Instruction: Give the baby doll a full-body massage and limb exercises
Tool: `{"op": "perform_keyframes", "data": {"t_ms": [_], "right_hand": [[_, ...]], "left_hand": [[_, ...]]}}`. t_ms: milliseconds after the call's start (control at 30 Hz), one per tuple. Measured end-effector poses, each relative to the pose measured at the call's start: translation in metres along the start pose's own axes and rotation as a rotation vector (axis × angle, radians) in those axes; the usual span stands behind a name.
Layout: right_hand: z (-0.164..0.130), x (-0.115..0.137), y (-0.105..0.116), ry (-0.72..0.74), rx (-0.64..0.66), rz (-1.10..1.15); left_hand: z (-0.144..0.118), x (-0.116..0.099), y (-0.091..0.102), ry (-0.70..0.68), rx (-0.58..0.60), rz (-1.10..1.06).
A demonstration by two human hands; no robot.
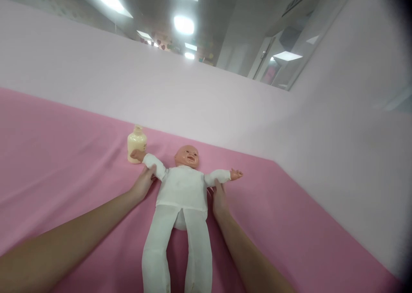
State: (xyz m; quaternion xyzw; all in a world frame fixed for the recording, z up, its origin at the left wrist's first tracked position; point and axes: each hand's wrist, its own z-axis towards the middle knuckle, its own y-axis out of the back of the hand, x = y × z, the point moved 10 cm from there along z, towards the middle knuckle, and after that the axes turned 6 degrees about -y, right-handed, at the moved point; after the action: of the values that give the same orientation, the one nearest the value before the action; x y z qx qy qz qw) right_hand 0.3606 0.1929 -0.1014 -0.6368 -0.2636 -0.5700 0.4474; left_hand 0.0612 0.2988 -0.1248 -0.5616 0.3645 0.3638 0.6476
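Observation:
A baby doll [183,187] with a white cloth body lies face up, its arms spread and its legs toward me. My left hand [144,181] is closed on the doll's arm at the left of the picture, around the white sleeve. On the other side my right hand [220,197] holds the opposite arm, thumb against the sleeve and the other fingers partly hidden beneath it. Beside the doll's left-hand side stands a cream pump bottle [137,141], upright. The doll's small hand overlaps the bottle's front in this view.
Pink cloth [80,155] covers the surface under the doll, with soft creases at the left. A pale wall [154,95] rises behind it and continues along the right. Above the wall, a glass pane [219,31] reflects ceiling lights.

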Motion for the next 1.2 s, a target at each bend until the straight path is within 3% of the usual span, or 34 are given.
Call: {"op": "perform_keyframes", "data": {"t_ms": [100, 200, 267, 367, 567, 733, 833, 1000, 1200], "right_hand": [[-0.009, 0.0, -0.016, -0.064, 0.092, -0.079], [-0.015, 0.013, -0.03, 0.058, 0.193, -0.251], [-0.018, 0.021, -0.035, 0.145, 0.233, -0.317], [-0.02, 0.028, -0.038, 0.197, 0.259, -0.336], [-0.013, 0.034, -0.035, 0.185, 0.193, -0.319], [-0.006, 0.039, -0.025, 0.223, 0.077, -0.367], [-0.003, 0.034, -0.026, 0.222, 0.078, -0.458], [0.004, 0.013, -0.023, 0.13, 0.08, -0.618], [0.003, 0.017, -0.024, 0.186, 0.104, -0.724]], "left_hand": [[-0.015, -0.014, -0.024, -0.12, 0.206, 0.245], [-0.031, -0.029, -0.051, -0.263, 0.412, 0.436], [-0.039, -0.041, -0.061, -0.378, 0.473, 0.499], [-0.039, -0.047, -0.062, -0.419, 0.466, 0.54], [-0.022, -0.043, -0.056, -0.343, 0.404, 0.651], [-0.006, -0.039, -0.043, -0.422, 0.281, 0.697], [0.0, -0.026, -0.034, -0.429, 0.225, 0.781], [0.004, -0.009, -0.034, -0.488, 0.297, 0.959], [-0.002, -0.016, -0.036, -0.542, 0.29, 1.083]]}}
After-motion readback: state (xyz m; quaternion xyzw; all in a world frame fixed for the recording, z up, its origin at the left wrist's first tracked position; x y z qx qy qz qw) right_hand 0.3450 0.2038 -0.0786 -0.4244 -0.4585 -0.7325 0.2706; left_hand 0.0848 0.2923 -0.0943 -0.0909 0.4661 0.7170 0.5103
